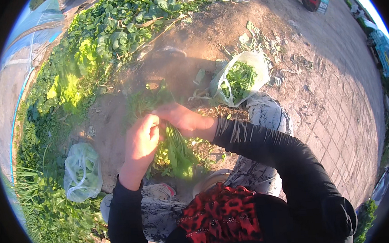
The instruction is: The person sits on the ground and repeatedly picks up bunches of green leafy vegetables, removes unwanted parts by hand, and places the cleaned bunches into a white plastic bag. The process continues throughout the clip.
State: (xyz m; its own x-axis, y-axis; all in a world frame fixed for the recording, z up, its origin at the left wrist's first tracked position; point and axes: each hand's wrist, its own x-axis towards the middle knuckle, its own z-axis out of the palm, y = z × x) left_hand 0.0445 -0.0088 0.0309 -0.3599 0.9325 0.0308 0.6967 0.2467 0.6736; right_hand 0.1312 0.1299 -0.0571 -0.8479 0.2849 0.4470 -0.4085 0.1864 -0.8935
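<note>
In the head view there are two bare hands, one bunch of greens and two clear plastic bags. The right hand is closed around the bunch, its fingers wrapped over the top. The left hand meets it there, fingers curled and drawn narrow; blur hides their tips, so I cannot tell whether they pinch the stalks.

Of the bags, the right-hand bag stands on the dirt with its mouth open, tilted toward the person, and has long green leaves in it. The left-hand bag, lower and more slumped, sits beside the growing plants; green leaves show through its film.

The bunch is between the person's knees, well apart from both bags, in front of the red-and-black patterned top. Its long axis runs from the hands down and slightly right, the broad leaves pointing toward the person's lap. More blurred greenery shows just beyond the fingers; I cannot tell whether it belongs to the same bunch.
</note>
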